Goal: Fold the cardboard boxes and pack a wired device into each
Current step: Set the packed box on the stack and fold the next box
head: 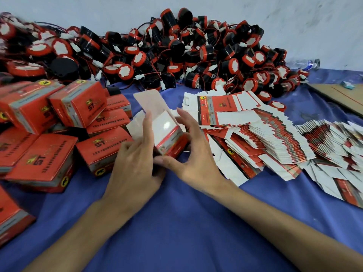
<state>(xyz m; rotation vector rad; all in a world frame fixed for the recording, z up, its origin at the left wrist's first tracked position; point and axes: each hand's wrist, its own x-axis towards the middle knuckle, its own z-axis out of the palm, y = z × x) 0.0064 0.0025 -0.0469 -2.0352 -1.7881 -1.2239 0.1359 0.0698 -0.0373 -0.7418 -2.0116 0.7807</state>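
A half-formed red and white cardboard box (pixel 165 132) stands in the middle of the blue cloth, its long white flap up and its inside showing. My left hand (pixel 137 161) holds its left side, fingers stretched up along the wall. My right hand (pixel 188 154) grips its right side, thumb under the lower corner. A spread of flat unfolded boxes (pixel 255 134) lies to the right. Behind them is a big heap of black and red wired devices (pixel 176 54) with white connectors. Closed, folded boxes (pixel 59 122) are piled at the left.
A blue cloth (pixel 176 222) covers the work surface. A plastic water bottle (pixel 306 63) lies at the back right by the wall. A brown cardboard sheet (pixel 341 95) sits at the far right edge, with a small blue-white object (pixel 347 84) near it.
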